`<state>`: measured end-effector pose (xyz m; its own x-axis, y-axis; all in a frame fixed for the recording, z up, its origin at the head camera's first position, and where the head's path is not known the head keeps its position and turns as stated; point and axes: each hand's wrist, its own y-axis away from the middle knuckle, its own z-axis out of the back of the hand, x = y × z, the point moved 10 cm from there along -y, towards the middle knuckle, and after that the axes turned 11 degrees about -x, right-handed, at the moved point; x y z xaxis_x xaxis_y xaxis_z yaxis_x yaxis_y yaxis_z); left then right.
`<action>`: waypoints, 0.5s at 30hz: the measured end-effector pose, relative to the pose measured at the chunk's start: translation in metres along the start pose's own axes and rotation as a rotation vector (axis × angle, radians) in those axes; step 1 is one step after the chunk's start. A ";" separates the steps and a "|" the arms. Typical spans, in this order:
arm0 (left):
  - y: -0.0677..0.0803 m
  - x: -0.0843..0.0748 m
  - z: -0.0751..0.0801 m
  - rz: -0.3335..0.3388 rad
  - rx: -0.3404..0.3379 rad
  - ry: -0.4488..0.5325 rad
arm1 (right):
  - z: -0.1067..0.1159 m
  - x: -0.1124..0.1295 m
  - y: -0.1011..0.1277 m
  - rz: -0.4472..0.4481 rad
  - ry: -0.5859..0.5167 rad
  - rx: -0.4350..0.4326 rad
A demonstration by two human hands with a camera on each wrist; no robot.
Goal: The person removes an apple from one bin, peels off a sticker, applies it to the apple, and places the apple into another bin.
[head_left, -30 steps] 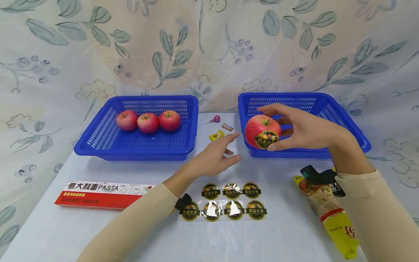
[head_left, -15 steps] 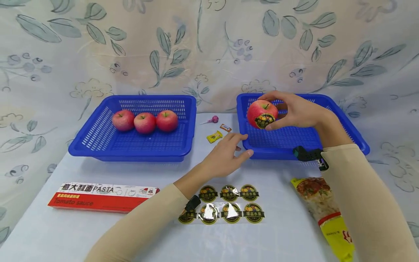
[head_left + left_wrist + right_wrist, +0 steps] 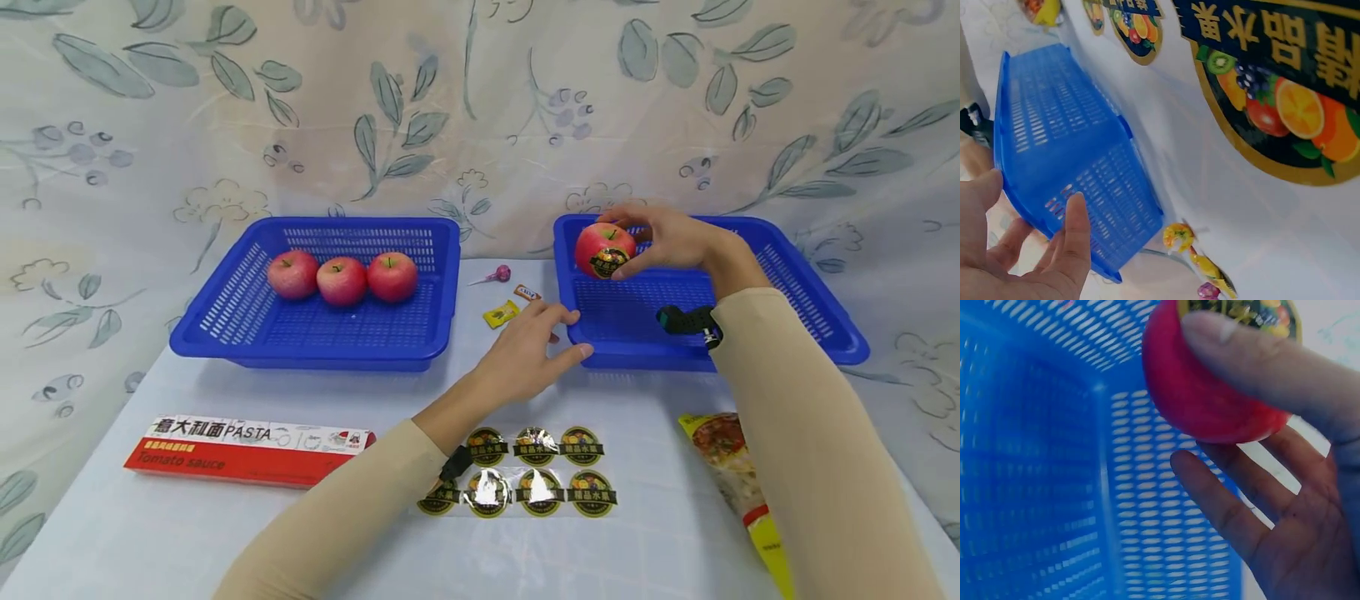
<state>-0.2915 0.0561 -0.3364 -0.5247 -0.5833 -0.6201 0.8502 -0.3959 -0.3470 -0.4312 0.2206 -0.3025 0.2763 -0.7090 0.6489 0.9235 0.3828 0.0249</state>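
Holds a stickered apple [image 3: 592, 242] in the curled right hand [image 3: 678, 242], farther back over the right-hand basket [image 3: 626, 308] than a second ago, and brings a relaxed left hand [image 3: 523, 354] to its near left corner

Left hand [image 3: 525, 354]: fingers extended, thumb apart, at near left corner of right basket [image 3: 637, 358]. Right hand [image 3: 667, 242]: gripping, near far left corner. Forearms [image 3: 352, 508] sleeved.

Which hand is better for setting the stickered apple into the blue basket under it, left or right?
Probably the right hand: it grips the stickered apple over the blue basket. The left hand holds no apple; it is at the basket's corner.
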 end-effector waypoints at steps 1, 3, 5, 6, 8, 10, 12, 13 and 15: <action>-0.001 -0.001 -0.001 -0.001 0.001 -0.004 | -0.001 -0.007 -0.002 -0.013 0.010 0.004; -0.001 -0.001 -0.002 -0.001 0.005 -0.021 | -0.006 -0.022 -0.007 -0.048 0.023 0.018; -0.001 -0.002 -0.002 0.001 0.007 -0.045 | -0.011 -0.035 -0.012 -0.087 0.026 0.030; -0.001 -0.002 -0.002 0.003 0.011 -0.057 | -0.014 -0.040 -0.014 -0.105 0.026 0.036; -0.001 -0.002 -0.003 0.008 0.023 -0.079 | -0.018 -0.049 -0.017 -0.137 0.030 0.045; -0.001 -0.003 -0.003 0.012 0.028 -0.097 | -0.021 -0.054 -0.018 -0.160 0.043 0.048; -0.001 -0.003 -0.003 0.016 0.030 -0.112 | -0.024 -0.056 -0.019 -0.166 0.068 0.053; -0.001 -0.002 -0.003 0.021 0.030 -0.119 | -0.026 -0.056 -0.020 -0.164 0.087 0.057; -0.001 -0.001 -0.002 0.032 0.028 -0.131 | -0.029 -0.057 -0.023 -0.166 0.121 0.060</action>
<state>-0.2921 0.0586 -0.3371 -0.4999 -0.6832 -0.5323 0.8661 -0.3942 -0.3074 -0.4607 0.2346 -0.3618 0.1552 -0.8296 0.5364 0.9425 0.2870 0.1711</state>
